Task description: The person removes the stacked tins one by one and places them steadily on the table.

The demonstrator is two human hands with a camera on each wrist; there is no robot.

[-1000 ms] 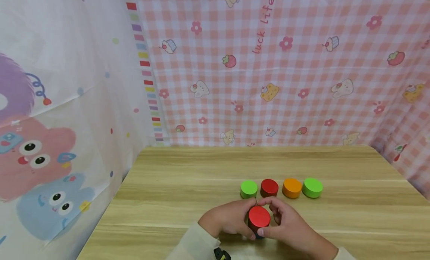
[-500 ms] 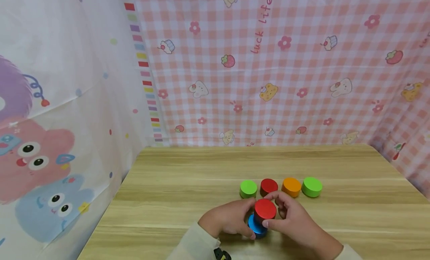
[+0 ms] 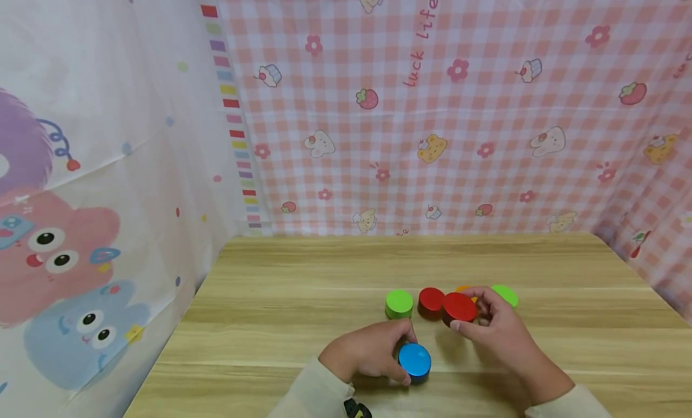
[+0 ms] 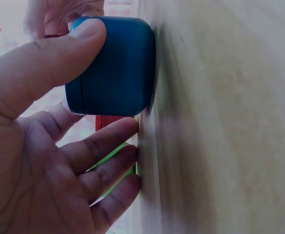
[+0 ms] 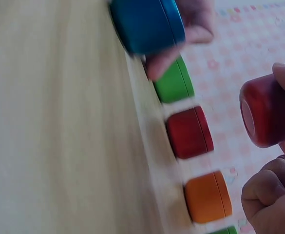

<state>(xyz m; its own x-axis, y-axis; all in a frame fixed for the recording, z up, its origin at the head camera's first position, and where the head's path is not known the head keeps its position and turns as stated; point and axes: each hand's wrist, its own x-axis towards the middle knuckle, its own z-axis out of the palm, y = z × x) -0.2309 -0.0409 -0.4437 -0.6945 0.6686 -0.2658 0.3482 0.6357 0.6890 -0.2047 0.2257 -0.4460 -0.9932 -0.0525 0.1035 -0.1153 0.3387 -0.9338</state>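
Observation:
My left hand [image 3: 373, 351] holds a small round blue tin [image 3: 414, 361] between thumb and forefinger. The tin stands upright on the table, and in the left wrist view the other fingers lie extended beside it. My right hand [image 3: 508, 334] pinches a bright red round tin [image 3: 458, 308] by its side. This red tin [image 5: 269, 112] is up off the table in the right wrist view, its base showing. Behind it in the head view, the orange tin [image 3: 464, 289] is mostly hidden. A dark red tin [image 3: 430, 302] stands just left of the held one.
A green tin [image 3: 399, 302] is at the left end of the back row, a second green tin [image 3: 505, 296] at its right end, partly behind my right hand. The wooden table [image 3: 303, 274] meets a pink checked cloth [image 3: 346, 124] at the back.
My right hand has lifted the red tin off the blue tin and carried it right and back, toward the row. The blue top is now uncovered; my left hand stays on it.

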